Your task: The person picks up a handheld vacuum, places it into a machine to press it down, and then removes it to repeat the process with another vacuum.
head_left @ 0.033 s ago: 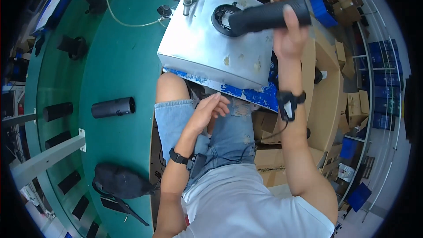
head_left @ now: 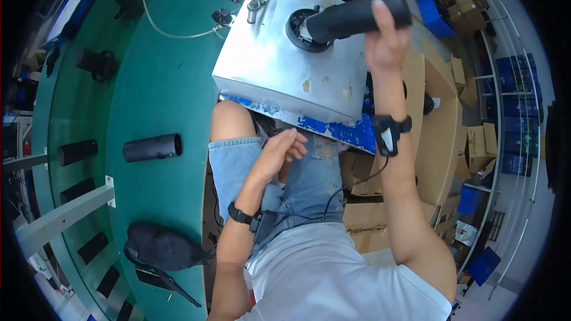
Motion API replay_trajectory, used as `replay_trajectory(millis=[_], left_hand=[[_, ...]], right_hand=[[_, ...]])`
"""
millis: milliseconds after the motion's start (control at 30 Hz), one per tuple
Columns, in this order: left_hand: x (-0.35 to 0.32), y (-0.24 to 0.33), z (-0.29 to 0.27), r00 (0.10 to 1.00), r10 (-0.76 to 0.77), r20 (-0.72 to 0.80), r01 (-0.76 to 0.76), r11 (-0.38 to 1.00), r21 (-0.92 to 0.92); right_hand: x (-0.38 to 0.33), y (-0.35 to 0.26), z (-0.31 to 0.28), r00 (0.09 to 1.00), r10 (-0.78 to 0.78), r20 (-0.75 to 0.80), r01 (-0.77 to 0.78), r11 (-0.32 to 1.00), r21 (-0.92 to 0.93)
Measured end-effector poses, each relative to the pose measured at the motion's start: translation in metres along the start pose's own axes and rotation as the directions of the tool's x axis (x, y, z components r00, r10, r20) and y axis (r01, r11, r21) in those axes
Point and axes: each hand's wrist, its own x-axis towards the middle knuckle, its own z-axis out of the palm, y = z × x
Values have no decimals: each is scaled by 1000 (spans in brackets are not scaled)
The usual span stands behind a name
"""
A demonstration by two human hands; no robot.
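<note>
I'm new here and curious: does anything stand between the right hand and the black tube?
Nothing visible does: the right hand holds the black tube directly, near its right end. The tube's left end overlaps the round black fixture on the metal box in this view; whether they touch is unclear.

A white short-sleeved T-shirt (head_left: 333, 273), creased in front. Light blue denim shorts (head_left: 235, 163) — faded, with whitish worn patches on the right leg. The left wrist wears a black strap (head_left: 240, 213) with a dark boxy gadget (head_left: 263, 221); the right, a black band (head_left: 405, 125) and pale-faced gadget (head_left: 386, 138) — a thin dark cable (head_left: 387, 162) running from it.
</note>
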Motion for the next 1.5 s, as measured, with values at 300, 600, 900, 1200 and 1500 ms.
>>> replay_trajectory(millis=[300,600,900,1200,1500], left_hand=[[10,5,-1,993,87,-84,-86,996,10],[10,-3,1,997,14,-80,-16,1000,-25],[14,-2,2,991,96,-98,-93,995,35],[14,-6,5,991,88,-96,-77,990,115],[14,0,7,995,59,-80,-44,983,180]], right_hand=[[-10,79,24,989,-146,-30,101,808,-581],[41,47,-5,857,341,386,-227,923,-311],[-6,83,37,983,-159,-93,85,840,-536],[-15,90,45,930,-284,-232,47,720,-693],[1,88,32,990,-138,14,121,805,-581]])
